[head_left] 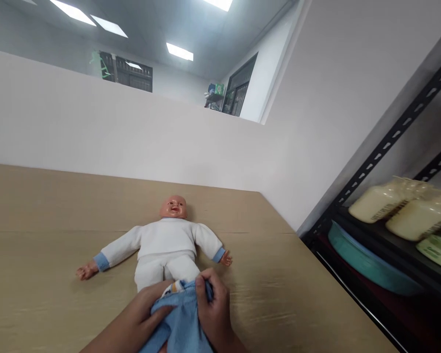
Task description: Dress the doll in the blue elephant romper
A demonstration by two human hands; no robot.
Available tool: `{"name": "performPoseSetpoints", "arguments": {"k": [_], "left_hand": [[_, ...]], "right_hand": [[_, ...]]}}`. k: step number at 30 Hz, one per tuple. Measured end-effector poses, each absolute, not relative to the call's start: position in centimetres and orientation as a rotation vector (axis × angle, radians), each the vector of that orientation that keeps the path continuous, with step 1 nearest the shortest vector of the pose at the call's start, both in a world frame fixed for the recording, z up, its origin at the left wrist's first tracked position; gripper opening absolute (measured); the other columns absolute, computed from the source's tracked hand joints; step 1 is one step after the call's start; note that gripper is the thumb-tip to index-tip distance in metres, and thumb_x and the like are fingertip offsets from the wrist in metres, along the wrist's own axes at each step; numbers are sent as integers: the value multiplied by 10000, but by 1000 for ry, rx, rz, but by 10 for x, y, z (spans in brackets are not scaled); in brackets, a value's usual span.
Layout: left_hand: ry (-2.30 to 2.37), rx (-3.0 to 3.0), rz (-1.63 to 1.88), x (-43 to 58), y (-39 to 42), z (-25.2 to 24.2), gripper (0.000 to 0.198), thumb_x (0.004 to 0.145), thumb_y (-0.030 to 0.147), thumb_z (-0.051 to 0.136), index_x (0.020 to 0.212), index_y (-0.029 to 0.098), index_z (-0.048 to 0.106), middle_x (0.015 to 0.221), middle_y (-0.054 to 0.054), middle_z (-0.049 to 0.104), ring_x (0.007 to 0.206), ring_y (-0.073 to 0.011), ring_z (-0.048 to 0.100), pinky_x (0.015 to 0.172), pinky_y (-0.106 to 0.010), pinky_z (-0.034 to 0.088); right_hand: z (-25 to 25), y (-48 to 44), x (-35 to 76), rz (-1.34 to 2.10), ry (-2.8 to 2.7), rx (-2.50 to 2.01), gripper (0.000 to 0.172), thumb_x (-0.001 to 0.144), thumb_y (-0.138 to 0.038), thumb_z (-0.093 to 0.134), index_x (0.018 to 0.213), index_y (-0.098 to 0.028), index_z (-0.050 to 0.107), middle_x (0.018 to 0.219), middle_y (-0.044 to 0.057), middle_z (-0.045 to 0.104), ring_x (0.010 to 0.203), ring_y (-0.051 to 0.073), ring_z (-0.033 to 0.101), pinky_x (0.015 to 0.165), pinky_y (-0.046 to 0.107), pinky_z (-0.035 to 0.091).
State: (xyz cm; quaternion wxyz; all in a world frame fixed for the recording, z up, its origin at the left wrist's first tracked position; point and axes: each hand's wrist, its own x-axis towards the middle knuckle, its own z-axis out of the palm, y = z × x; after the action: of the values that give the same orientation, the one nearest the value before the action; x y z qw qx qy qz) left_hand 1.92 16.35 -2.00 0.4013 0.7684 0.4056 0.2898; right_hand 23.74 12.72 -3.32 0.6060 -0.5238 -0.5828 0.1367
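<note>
A baby doll (167, 238) lies on its back on the table, arms spread, in a white top with blue cuffs and white cloth on its upper legs. Blue pants (183, 314) are bunched over its lower legs, which are mostly hidden. My right hand (215, 306) pinches the upper edge of the pants between thumb and fingers. On the other side, my left hand (147, 309) grips the same edge, its thumb outside on the cloth and its fingers largely out of sight behind it. A patterned white bit of fabric (174, 288) shows at the edge between my hands.
The wooden table (51, 264) ends against a white wall (113, 132) with a wide opening above. To the right, a black metal shelf (385, 142) carries cream-coloured packages (378, 201) and, lower down, a teal basin (367, 262).
</note>
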Motion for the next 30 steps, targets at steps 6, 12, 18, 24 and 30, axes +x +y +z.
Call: {"name": "performPoseSetpoints", "arguments": {"k": [6,12,18,24,30], "left_hand": [[1004,1842,740,37,189,13,513,969,606,623,1328,264,756,1379,-61,750,1327,-349,660,1215,-479,498],[947,1845,583,40,208,23,752,957,677,633,1533,198,574,1609,-132,556,1516,-388,474,1317,-579,307],[773,1767,499,22,223,33,909,801,520,843,1572,189,494,1584,-93,583,1488,-434,475,1279,-539,354],[833,1650,655,10,239,15,683,857,551,723,1412,172,603,1442,-113,685,1325,-373,633,1222,-495,451],[872,1664,706,6,234,11,541,878,482,643,1335,193,653,1336,-29,744,1331,-375,636,1190,-463,455]], "right_hand": [[-34,187,247,505,-1307,-1112,420,1012,-569,551,761,-232,560,666,-35,515,632,162,496,620,284,396],[-39,219,244,681,-1188,-1138,513,999,-711,496,734,-273,459,680,-40,392,631,184,425,614,311,403],[-36,204,250,842,-1196,-1095,527,936,-785,562,983,-267,642,884,36,617,876,251,602,828,348,529],[-16,184,257,1057,-1444,-798,539,857,-754,717,1010,-244,634,1166,83,537,1086,269,573,989,361,506],[-19,186,255,991,-1490,-795,377,892,-563,765,865,-228,594,1212,98,549,1180,279,563,1084,395,456]]}}
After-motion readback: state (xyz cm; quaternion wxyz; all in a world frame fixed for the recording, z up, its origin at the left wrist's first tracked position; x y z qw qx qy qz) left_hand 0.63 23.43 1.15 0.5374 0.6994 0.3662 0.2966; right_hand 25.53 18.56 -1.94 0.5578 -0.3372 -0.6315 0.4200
